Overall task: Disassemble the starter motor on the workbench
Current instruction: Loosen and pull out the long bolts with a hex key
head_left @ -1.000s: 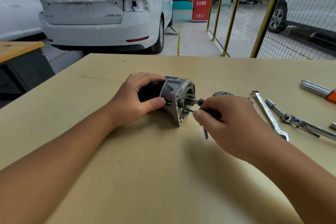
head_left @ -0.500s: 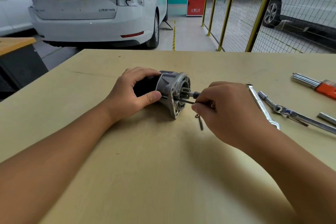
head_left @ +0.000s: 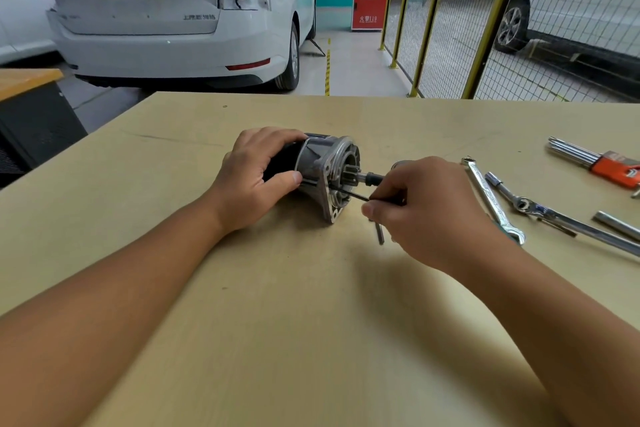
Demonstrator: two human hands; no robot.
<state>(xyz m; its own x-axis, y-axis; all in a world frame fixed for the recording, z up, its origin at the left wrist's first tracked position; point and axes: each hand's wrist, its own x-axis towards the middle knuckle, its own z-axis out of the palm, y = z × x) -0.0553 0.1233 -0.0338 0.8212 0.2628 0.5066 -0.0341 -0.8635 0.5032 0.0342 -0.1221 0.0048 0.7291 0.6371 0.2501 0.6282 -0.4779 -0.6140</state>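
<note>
The starter motor (head_left: 320, 175) lies on its side on the counter (head_left: 277, 305) between both hands. The left hand (head_left: 254, 180) grips its dark body; the right hand (head_left: 426, 208) pinches a thin dark rod (head_left: 349, 193) reaching into the motor's metal end.

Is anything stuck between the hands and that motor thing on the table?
Nothing blocks either one. The left hand already grips the starter motor around its dark body. The right hand pinches a thin black hex key whose tip reaches the motor's silver end, with only that tool between them.
</note>
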